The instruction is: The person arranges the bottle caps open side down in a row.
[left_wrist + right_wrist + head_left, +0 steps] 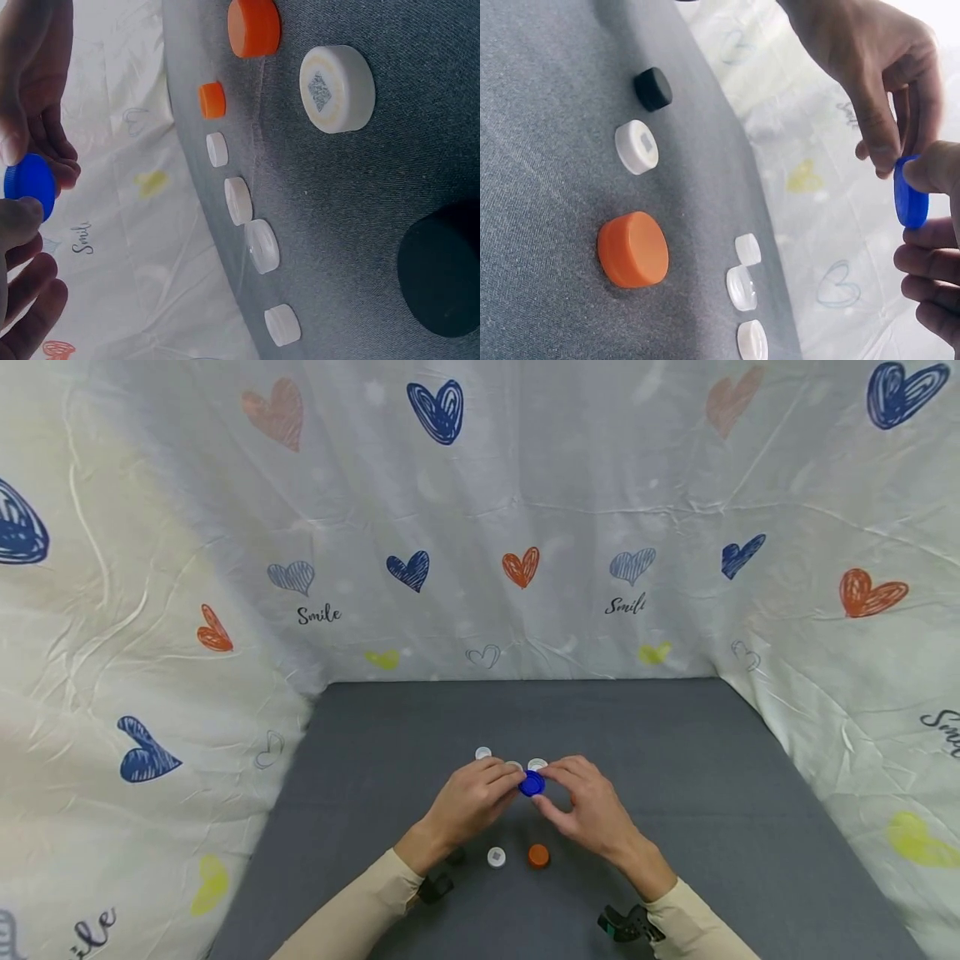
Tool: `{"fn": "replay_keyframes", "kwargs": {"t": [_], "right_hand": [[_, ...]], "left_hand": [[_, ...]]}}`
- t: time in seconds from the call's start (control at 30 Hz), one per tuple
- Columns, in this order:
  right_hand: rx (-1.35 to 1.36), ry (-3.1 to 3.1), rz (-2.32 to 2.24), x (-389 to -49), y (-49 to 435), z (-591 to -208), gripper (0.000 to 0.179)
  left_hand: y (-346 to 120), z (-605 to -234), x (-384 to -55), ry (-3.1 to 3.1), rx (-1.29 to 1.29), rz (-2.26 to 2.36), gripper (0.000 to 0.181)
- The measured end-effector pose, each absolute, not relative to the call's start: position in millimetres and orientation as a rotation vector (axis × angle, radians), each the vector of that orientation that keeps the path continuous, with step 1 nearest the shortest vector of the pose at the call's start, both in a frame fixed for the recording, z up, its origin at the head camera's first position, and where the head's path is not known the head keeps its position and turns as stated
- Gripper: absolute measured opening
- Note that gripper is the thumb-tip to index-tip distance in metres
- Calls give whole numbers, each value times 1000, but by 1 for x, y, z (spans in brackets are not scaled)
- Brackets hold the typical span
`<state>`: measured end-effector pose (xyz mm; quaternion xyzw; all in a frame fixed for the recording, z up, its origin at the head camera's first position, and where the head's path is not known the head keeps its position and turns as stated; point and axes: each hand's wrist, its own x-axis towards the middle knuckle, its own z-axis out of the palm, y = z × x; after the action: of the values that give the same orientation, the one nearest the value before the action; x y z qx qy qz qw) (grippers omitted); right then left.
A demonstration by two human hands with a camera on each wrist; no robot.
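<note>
Two bare hands met near the middle of a table, sharing one blue cap [532, 783] lifted above its surface. The left hand [471, 799], nearly closed, pinched the cap's left side with its thumb lapped over it. The right hand [591, 803] was more widely spread, its thumb and index finger gripping the cap from the other side. Two cream sleeves [360, 902] covered the forearms, and two black wrist devices [630, 923] were worn, one per arm.

Eight more caps lay on the table, each with a flat side down: five white, two orange and one black. Three formed a loose row nearer the person, well apart: from left to right, a black cap [444, 274], a white cap with a grey diamond patch [496, 857] and a large orange cap [538, 857]. Beyond them stood the other five, running left to right as four plain white caps [283, 325] and one small orange cap [213, 100]. The leftmost white one sat a little apart; whether the middle two touched could not be told.

The table [375, 727] was dark grey. Around it hung a white cloth [517, 477] printed with hearts; its back panel carried the word "Smile" twice.
</note>
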<state>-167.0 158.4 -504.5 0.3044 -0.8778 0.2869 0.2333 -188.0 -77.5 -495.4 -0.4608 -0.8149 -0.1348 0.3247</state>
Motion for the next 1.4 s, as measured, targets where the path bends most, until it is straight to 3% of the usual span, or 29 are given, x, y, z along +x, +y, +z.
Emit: {"fn": "replay_keyframes", "kwargs": {"t": [0.2,0.37,0.7,0.97,1.2,1.4], "right_hand": [[829,-2397,819,-166,159,-505,30],[826,-2359,815,-167,161,-502,31],[904,-2326,788,-167,163,-500,47],[968,-2286,770,-168,161,-502,56],[1005,-2271,755,-167,160,-504,51],[980,-2293,727,-167,163,-508,50]], "left_hand": [[-78,-498,-189,-2130,-1193,-424,31],[-79,-501,-190,-2263,-1113,-753,25],[-81,-502,-191,-2620,-798,-1457,11],[-81,-498,-193,-2719,-620,-1922,11],[-81,-500,-193,-2732,-656,-1987,15],[-82,-502,-190,-2648,-889,-1523,28]]}}
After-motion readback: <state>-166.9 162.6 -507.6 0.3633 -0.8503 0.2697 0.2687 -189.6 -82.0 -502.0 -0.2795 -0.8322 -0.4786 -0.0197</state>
